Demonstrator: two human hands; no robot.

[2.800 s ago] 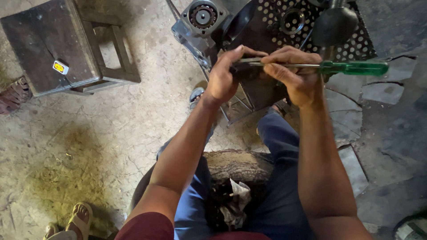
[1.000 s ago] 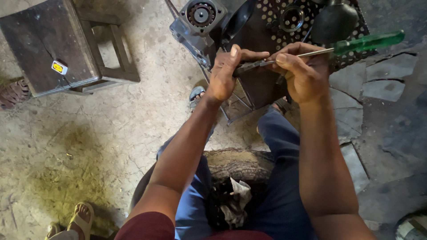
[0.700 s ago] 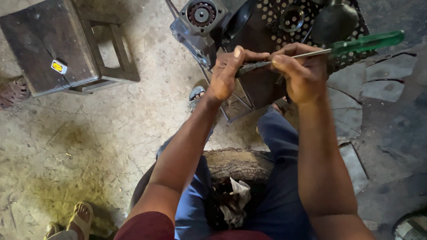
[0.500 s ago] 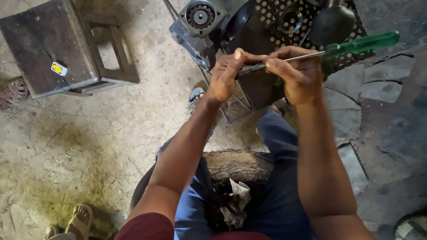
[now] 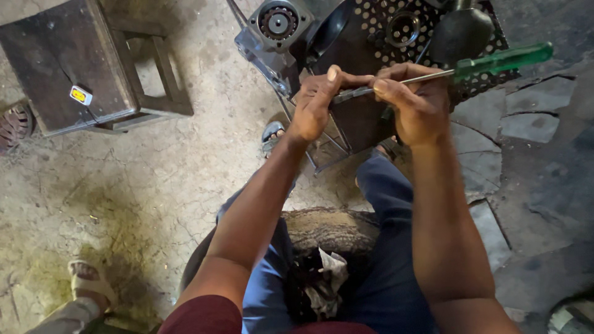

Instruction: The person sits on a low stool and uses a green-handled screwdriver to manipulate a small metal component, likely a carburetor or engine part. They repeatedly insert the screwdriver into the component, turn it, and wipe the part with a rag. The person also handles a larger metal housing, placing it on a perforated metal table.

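Seen from above, my right hand (image 5: 416,104) has its fingers clamped around the metal shaft of a green-handled screwdriver (image 5: 433,74), whose long axis runs nearly level, handle out to my right and tip toward my left. My left hand (image 5: 318,99) meets that tip, fingers pinched together on a small part (too small to identify) just over the dark perforated machine housing (image 5: 371,37). A wooden stool (image 5: 80,68) stands well apart.
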